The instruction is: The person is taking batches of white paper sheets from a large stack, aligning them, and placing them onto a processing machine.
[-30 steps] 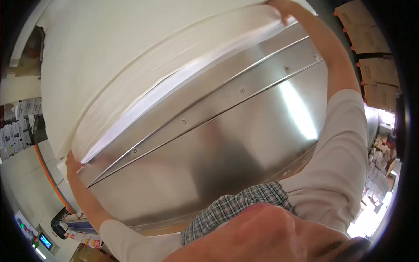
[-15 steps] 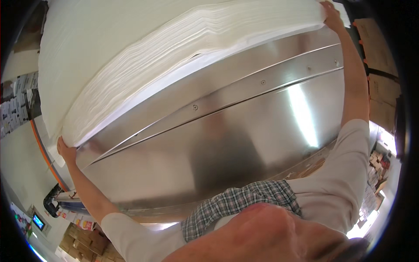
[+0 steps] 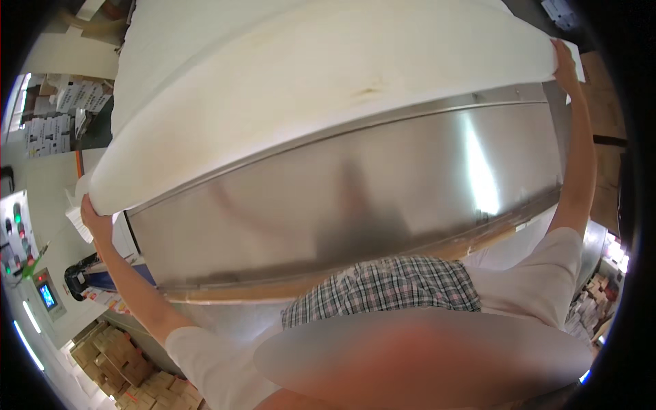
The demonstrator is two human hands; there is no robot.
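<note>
A wide sheet of soft white material [image 3: 287, 102] drapes over a metal-fronted surface, its front edge curving down toward me. A small brownish stain shows on it right of the middle. At its left front corner, my left hand [image 3: 96, 220] is closed on the edge, some fingers tucked out of sight. My right hand [image 3: 564, 68] grips the far right corner in the same way, arm stretched out. Both arms are spread wide. Below the sheet stands a shiny metal panel [image 3: 287, 212], which neither hand touches.
Cardboard boxes [image 3: 113, 355] are piled at the lower left, and more cartons [image 3: 601, 96] stand at the right. A control panel with a small lit screen [image 3: 46, 295] is at the left. Printed white boxes [image 3: 51, 133] are stacked behind. A brown ledge [image 3: 232, 294] runs beneath the metal panel.
The sheet's front edge has come down toward me, covering the layered folds and the panel's riveted strip. Both hands still hold its corners; my right hand has shifted rightward and lower.
</note>
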